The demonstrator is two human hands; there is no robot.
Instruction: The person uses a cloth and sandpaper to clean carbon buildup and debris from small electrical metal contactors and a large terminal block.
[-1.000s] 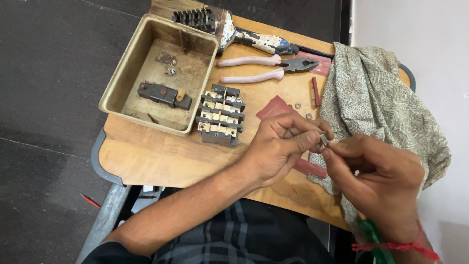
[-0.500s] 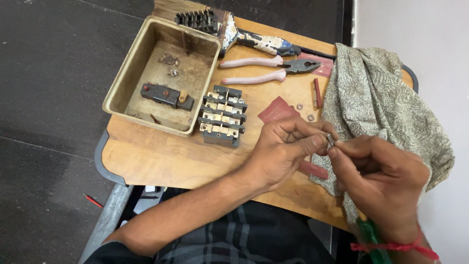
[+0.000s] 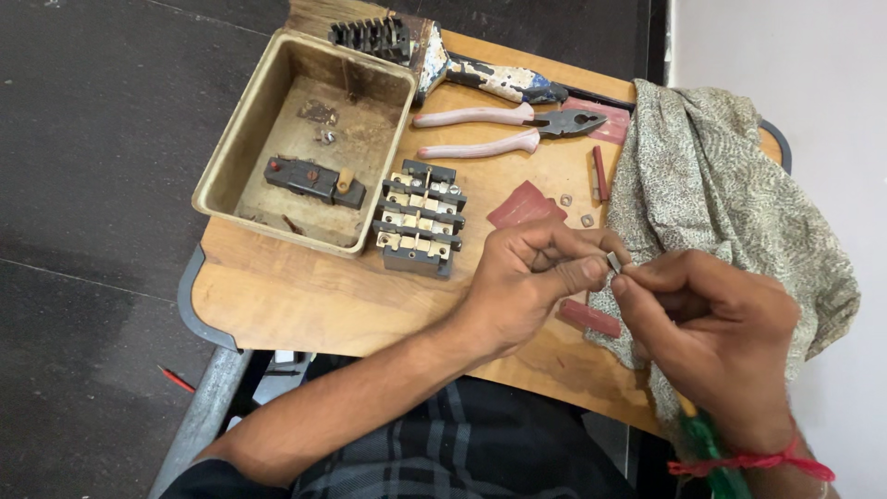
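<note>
Metal, small and grey, the little part sits pinched between the fingertips of both my hands, above the near right part of the wooden board and just beside the patterned cloth. It is so small and so covered by my fingers that I cannot tell its shape for sure; what shows looks like a short piece with its long axis running up and away from me, tilted a little to the left.

My left hand is curled nearly closed, thumb and forefinger pressed on the left side of the part, the other fingers folded under. My right hand is curled the same way, its thumb and forefinger tips meeting the part from the right; a green handle pokes out below that wrist, but I cannot tell whether the palm grips it. A red thread circles the wrist.

Farther off on the board lie pink-handled pliers, jaws pointing right, a paint-spattered brush, a dark terminal block and a few red strips. The metal tray holds a dark switch piece and small bits I cannot make out. A red strip is partly hidden under my left hand, and the board's far right edge is covered by the cloth.
</note>
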